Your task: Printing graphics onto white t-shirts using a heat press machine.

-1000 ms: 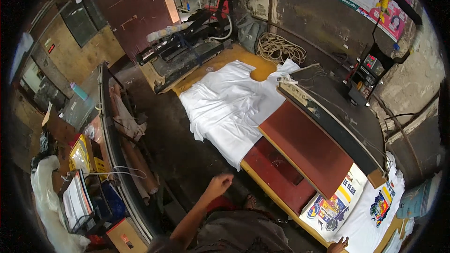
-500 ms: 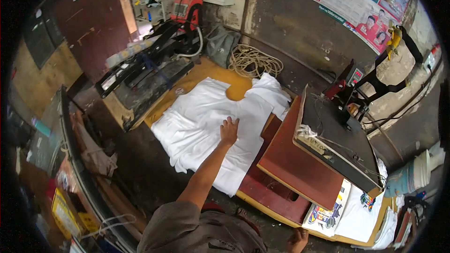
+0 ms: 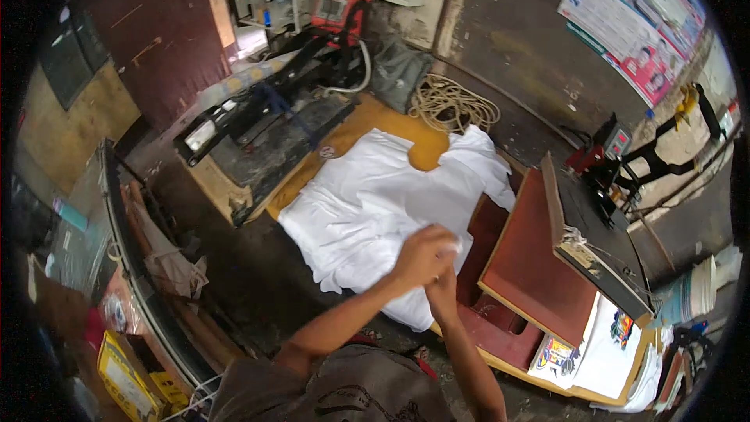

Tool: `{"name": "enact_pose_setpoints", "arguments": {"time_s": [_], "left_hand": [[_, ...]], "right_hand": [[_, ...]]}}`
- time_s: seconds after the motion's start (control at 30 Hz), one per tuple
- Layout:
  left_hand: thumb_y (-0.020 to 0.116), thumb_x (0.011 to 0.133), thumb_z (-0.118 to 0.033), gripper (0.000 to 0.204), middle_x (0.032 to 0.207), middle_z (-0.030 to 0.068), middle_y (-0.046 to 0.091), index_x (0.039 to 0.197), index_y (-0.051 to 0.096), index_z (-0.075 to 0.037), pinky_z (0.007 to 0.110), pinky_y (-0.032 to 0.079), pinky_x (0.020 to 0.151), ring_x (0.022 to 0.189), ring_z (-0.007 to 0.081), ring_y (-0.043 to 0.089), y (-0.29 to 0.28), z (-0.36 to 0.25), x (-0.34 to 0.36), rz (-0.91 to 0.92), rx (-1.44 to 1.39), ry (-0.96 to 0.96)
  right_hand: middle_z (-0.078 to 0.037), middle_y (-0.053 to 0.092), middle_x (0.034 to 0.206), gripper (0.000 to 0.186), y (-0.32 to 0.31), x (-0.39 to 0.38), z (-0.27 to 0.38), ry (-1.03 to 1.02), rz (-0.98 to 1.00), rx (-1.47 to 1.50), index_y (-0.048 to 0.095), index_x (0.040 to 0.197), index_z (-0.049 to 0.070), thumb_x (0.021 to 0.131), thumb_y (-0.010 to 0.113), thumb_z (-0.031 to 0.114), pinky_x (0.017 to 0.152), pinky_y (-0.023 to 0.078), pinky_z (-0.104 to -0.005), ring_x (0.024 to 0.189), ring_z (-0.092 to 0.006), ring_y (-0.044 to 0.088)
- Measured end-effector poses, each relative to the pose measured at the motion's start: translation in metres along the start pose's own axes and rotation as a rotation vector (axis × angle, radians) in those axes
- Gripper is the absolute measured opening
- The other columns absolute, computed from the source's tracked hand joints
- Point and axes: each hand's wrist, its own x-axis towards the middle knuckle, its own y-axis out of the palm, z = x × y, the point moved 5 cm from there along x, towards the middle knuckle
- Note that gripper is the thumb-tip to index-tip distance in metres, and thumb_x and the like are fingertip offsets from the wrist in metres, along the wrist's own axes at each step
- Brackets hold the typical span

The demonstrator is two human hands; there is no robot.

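A white T-shirt (image 3: pixel 367 187) lies spread and wrinkled on the yellow-brown table (image 3: pixel 383 113), its neck opening toward the far side. My left hand (image 3: pixel 426 254) is over the shirt's near right part, its fingers curled and smeared by motion. A small whitish patch shows at its fingertips; whether that is cloth or a separate thing I cannot make out. My right hand (image 3: pixel 443 285) comes up from below against the left one, and its fingers are mostly hidden behind it.
Right of the shirt stands a heat press with a red-brown board (image 3: pixel 527 250) and a tilted dark upper plate (image 3: pixel 598 227). Printed white shirts (image 3: pixel 605 352) lie beyond it. Another press with a red control box (image 3: pixel 341 12) stands back left. Coiled rope (image 3: pixel 453 105) rests behind the shirt.
My left hand has lifted from flat on the shirt and moved nearer, its fingers now curled. My right hand has come up from the table's near edge to meet it. The view has shifted.
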Motion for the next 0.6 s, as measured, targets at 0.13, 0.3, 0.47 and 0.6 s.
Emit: {"name": "enact_pose_setpoints", "arguments": {"time_s": [0.13,0.3,0.47,0.6], "left_hand": [[0.067,0.068,0.0,0.027,0.102,0.0075,0.065,0.095,0.07,-0.005,0.036,0.044,0.091,0.103,0.0242,0.056,-0.042,-0.001,-0.036,-0.056,-0.061,0.06],[0.074,0.071,-0.003,0.054,0.122,0.0115,0.056,0.121,0.057,-0.006,0.033,0.038,0.099,0.116,0.0229,0.051,-0.127,0.013,-0.039,0.093,-0.218,-0.188],[0.073,0.073,-0.005,0.028,0.095,0.0095,0.062,0.099,0.064,0.0,0.03,0.048,0.082,0.091,0.0178,0.059,-0.141,-0.01,-0.051,0.277,-0.277,-0.394],[0.075,0.071,-0.004,0.016,0.076,0.0042,0.059,0.08,0.063,-0.001,0.028,0.043,0.064,0.072,0.0141,0.055,-0.153,-0.079,-0.042,0.252,-0.114,-0.167]], "right_hand": [[-0.008,0.06,0.105,0.03,0.038,0.033,-0.008,-0.228,0.027,-0.223,0.054,0.112,-0.002,0.081,0.054,0.001,0.079,0.047,-0.0325,0.093,-0.0197,0.058],[-0.012,0.066,0.091,0.021,0.068,0.034,0.085,-0.255,0.146,-0.162,0.061,0.103,-0.003,0.084,0.056,0.002,0.075,0.05,-0.0306,0.083,-0.0226,0.064],[-0.015,0.061,0.092,0.023,0.051,0.016,0.133,-0.156,0.402,-0.348,0.059,0.107,-0.001,0.085,0.053,0.002,0.061,0.051,-0.0308,0.075,-0.021,0.063],[-0.016,0.058,0.105,0.027,0.022,-0.016,0.18,-0.967,0.199,-0.754,0.059,0.108,0.001,0.082,0.059,0.008,0.082,0.048,-0.0392,0.093,-0.0273,0.058]]}}
